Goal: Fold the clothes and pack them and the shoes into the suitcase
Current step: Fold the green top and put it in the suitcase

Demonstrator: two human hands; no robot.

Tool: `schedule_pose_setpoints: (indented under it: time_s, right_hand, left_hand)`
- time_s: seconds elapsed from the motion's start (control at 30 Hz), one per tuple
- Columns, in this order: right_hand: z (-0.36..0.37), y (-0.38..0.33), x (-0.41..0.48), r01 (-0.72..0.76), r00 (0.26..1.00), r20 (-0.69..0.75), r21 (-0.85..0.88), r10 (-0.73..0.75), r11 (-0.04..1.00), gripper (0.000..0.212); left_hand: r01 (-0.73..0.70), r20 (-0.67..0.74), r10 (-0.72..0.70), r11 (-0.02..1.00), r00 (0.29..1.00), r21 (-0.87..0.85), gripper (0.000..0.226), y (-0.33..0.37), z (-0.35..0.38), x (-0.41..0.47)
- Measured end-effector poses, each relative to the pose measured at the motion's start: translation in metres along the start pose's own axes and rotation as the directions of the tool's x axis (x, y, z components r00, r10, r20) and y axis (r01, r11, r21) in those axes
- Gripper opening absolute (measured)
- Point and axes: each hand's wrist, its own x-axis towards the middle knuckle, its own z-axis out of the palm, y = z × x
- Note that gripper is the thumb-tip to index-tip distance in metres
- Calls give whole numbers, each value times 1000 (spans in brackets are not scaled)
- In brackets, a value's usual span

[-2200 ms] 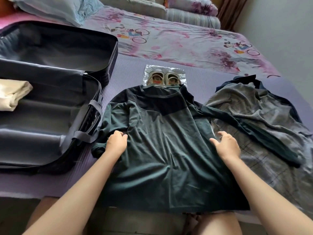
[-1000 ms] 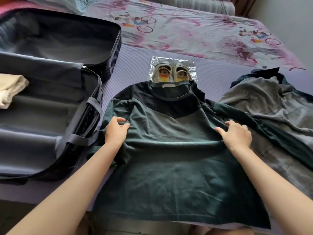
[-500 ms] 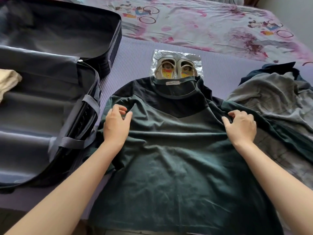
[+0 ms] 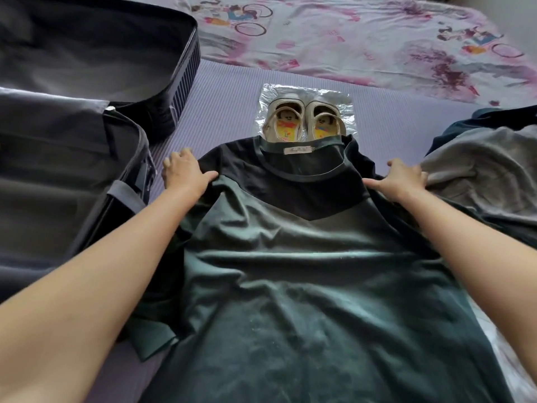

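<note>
Most of the packing looks undone. The open suitcase (image 4: 186, 68) fills the left side of the purple mat (image 4: 226, 91), and only part of its inside is in view. In the middle a green-and-black shirt (image 4: 305, 271) lies spread flat and rumpled, not yet folded. Its collar touches the shoes (image 4: 286, 123), which sit at the far edge on a clear plastic sheet (image 4: 343, 112). A grey garment (image 4: 479, 170) is heaped unfolded at the right. The left hand (image 4: 184, 175) and right hand (image 4: 402, 178) are well apart. Each seems to grip one shoulder of the shirt, thumb on top. Folding, then loading everything, remains.
</note>
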Motion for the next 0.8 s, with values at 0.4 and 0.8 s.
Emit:
schedule_pose_setpoints:
  time_s: [0.4, 0.8]
  right_hand:
    - [-40, 31, 24, 0, 925, -362, 302, 115, 953, 37]
    - [14, -30, -33, 305, 874, -430, 118, -228, 945, 61]
  left_hand:
    - [-66, -124, 6, 868, 992, -492, 30, 9, -11, 37]
    - [-44, 138, 79, 969, 987, -245, 65, 7, -18, 32]
